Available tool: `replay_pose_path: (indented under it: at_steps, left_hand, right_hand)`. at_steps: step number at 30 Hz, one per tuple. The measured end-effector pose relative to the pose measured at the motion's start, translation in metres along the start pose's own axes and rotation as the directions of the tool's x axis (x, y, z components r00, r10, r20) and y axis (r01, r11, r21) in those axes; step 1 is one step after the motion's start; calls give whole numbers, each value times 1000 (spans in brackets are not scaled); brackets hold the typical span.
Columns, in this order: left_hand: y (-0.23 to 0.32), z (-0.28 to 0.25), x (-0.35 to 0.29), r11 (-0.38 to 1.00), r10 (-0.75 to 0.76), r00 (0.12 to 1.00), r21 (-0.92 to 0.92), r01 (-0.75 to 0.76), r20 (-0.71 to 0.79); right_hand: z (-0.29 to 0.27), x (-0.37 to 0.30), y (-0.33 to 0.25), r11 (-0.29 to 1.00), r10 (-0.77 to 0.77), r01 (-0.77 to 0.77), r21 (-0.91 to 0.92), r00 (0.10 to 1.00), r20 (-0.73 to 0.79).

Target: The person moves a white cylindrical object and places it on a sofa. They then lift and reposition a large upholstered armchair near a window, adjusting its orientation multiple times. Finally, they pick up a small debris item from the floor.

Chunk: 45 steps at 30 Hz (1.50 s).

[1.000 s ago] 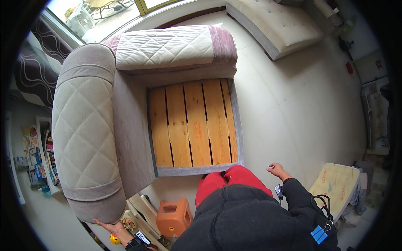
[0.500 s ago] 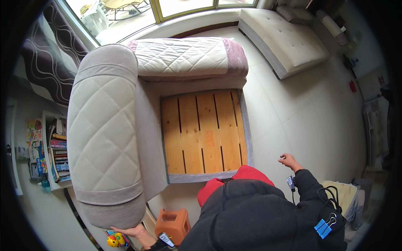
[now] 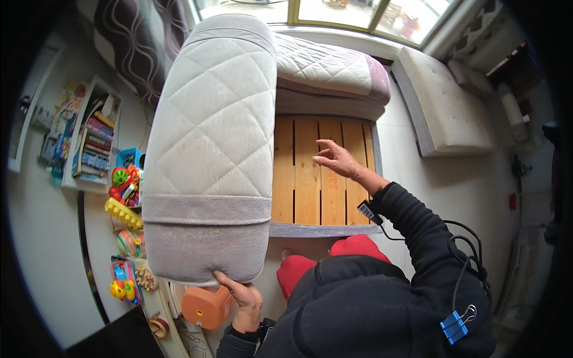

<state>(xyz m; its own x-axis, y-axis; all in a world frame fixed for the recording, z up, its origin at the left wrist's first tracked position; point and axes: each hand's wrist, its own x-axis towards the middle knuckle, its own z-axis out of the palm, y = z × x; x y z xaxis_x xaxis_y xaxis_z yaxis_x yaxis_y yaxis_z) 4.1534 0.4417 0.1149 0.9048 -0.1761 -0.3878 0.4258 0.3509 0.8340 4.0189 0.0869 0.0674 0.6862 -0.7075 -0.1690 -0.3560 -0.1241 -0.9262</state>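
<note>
Pale grey quilted fabric sofa (image 3: 209,131): its long padded side begins at the left fingers and stretches away, to the left of the right fingers.
Left hand (image 3: 245,301): one digit rests against the near padded end; the other fingers are hidden below, so I cannot tell whether they pinch it.
Right hand (image 3: 343,162): fingers spread, gripping nothing, above light-brown wooden slats (image 3: 307,200).
Grey fabric-covered seat frame (image 3: 325,231): nearer the body than the right fingers, edging the uncovered slats.
Seat progress: seemingly midway, slats already bare; what is left cannot be judged.
White open shelf (image 3: 89,186): well left of the left fingers, holding books (image 3: 98,140).
Blue plastic bin (image 3: 125,157): beyond the left fingers, contents unclear.
</note>
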Motion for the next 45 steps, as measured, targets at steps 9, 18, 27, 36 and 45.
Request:
replay_pose_path:
  at_steps: [9, 18, 27, 36, 45]
  left_hand:
    - [7, -57, 32, 977, -209, 873, 120, 174, 442]
    - [104, -107, 84, -494, 466, 87, 341, -800, 880]
    - [124, -45, 90, -476, 223, 138, 232, -848, 965]
    - [120, -47, 99, -531, 235, 127, 237, -813, 964]
    - [112, -56, 109, -566, 270, 155, 287, -773, 950]
  right_hand:
    - [103, -59, -52, 983, -168, 184, -18, 928, 334]
    - [161, -113, -81, 869, -441, 458, -189, 888, 127]
    - [243, -166, -111, 817, -407, 293, -496, 903, -136]
    - [266, -151, -111, 816, -371, 145, -559, 874, -315]
    - [267, -154, -124, 758, -249, -23, -652, 914, -321]
